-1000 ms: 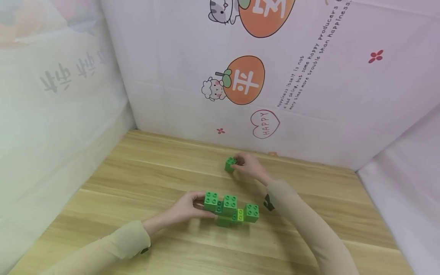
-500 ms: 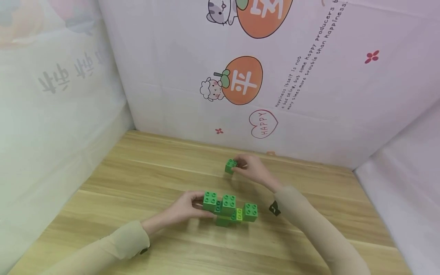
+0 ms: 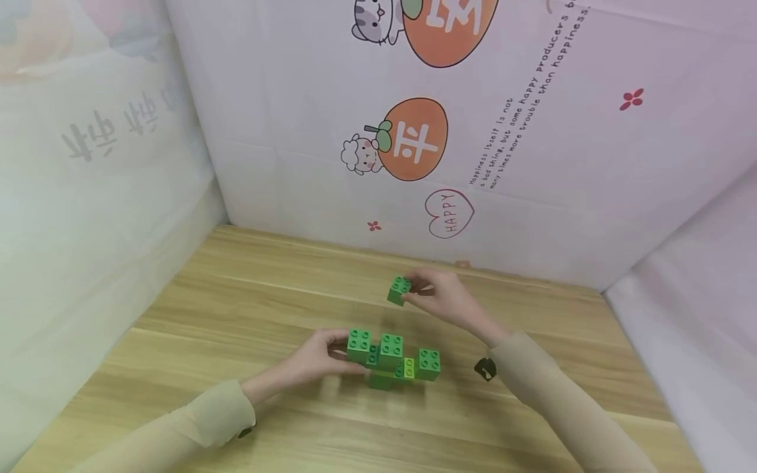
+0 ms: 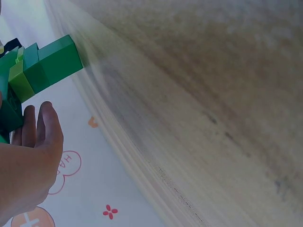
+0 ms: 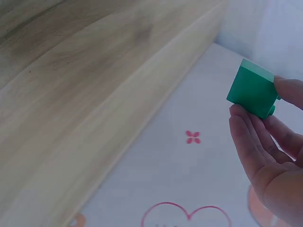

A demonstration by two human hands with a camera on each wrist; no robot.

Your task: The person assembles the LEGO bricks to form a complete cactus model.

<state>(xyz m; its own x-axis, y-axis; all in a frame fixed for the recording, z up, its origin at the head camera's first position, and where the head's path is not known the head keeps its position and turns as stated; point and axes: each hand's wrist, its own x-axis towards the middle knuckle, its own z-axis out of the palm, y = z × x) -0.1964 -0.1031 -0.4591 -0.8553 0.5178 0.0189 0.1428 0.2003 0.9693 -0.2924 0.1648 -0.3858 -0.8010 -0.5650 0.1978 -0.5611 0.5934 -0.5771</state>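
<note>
Low in the middle of the head view, the left hand (image 3: 316, 358) curls its fingers round the left end of a green block stack (image 3: 393, 358) on the wooden table (image 3: 236, 295), likely to steady it. Just right and higher in the frame, the right hand (image 3: 446, 299) pinches a single green block (image 3: 399, 290) between thumb and fingertips, lifted off the table, studs up.

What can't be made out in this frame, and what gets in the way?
- Left hand: its fingertips are hidden behind the block build in the head view.
- Block build: cut off by the left edge in the left wrist view.
- Single green block: its studded face is turned away in the right wrist view.
- Wooden table: blurred in the left wrist view.
</note>
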